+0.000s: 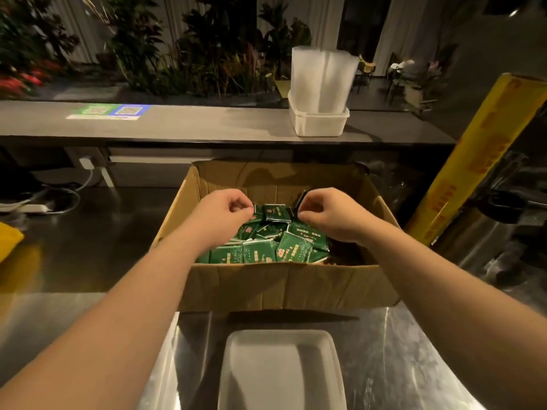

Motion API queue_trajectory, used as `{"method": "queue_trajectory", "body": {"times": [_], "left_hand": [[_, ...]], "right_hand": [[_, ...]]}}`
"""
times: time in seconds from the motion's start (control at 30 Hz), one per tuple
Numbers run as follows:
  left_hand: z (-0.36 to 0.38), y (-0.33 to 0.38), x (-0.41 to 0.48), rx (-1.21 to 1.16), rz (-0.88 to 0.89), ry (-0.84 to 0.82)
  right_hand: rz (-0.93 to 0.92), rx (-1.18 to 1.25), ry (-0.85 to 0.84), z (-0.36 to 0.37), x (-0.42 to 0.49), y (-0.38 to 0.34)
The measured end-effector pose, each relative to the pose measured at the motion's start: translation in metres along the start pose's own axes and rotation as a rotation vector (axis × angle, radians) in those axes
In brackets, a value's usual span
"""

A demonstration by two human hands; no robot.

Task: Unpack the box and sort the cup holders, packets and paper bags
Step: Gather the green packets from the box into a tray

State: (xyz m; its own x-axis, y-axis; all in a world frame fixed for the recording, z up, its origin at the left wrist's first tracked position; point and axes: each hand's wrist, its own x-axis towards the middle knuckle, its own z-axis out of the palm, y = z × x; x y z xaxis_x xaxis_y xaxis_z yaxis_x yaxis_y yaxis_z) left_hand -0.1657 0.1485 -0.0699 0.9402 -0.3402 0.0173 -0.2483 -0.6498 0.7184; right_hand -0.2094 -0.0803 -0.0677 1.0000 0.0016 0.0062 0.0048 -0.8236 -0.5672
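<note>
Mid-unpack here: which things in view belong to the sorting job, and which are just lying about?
Job: cardboard box; green packets inside it; left hand and right hand, each pinching packets; white tray in front, probably for sorting; white tub of upright white sheets, possibly bags.
Lying about: yellow roll box, power strip, plants.

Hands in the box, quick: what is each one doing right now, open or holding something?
Left hand: fingers curled, pinching a green packet by its edge.
Right hand: pinching a dark packet, tilted up.
</note>
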Motion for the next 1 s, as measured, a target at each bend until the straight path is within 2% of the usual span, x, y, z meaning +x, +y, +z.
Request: {"method": "queue_trajectory", "body": {"times": [0.07, 0.13, 0.2, 0.3, 0.43, 0.53, 0.63, 0.7, 0.8, 0.9, 1.0], "left_hand": [[0.019, -0.019, 0.027, -0.026, -0.056, 0.131], [0.04, -0.04, 0.036, 0.04, -0.08, 0.162], [0.056, -0.058, 0.038, 0.115, -0.046, 0.147], [0.061, -0.067, 0.039, 0.118, 0.022, 0.162], [0.059, -0.071, 0.044, 0.033, -0.031, 0.228], [0.06, -0.075, 0.048, -0.038, -0.074, 0.157], [0.062, -0.078, 0.051, -0.133, -0.109, 0.11], [0.062, -0.082, 0.051, -0.152, -0.123, 0.088], [0.064, -0.083, 0.051, -0.143, -0.125, 0.078], [0.066, -0.083, 0.049, -0.147, -0.129, 0.076], [0.066, -0.084, 0.048, -0.148, -0.128, 0.075]], "right_hand": [[0.166, 0.002, 0.087, 0.017, 0.035, 0.021], [0.312, -0.05, 0.002, 0.04, 0.061, 0.045], [0.361, -0.134, -0.137, 0.064, 0.077, 0.063], [0.346, -0.259, -0.245, 0.091, 0.086, 0.079], [0.364, -0.372, -0.324, 0.108, 0.093, 0.081], [0.327, -0.267, -0.23, 0.109, 0.099, 0.081], [0.361, -0.015, -0.078, 0.105, 0.1, 0.089], [0.383, 0.038, -0.178, 0.105, 0.096, 0.091], [0.391, -0.195, -0.362, 0.113, 0.091, 0.09], [0.368, -0.272, -0.299, 0.117, 0.095, 0.087], [0.416, -0.035, -0.172, 0.116, 0.096, 0.091]]}}
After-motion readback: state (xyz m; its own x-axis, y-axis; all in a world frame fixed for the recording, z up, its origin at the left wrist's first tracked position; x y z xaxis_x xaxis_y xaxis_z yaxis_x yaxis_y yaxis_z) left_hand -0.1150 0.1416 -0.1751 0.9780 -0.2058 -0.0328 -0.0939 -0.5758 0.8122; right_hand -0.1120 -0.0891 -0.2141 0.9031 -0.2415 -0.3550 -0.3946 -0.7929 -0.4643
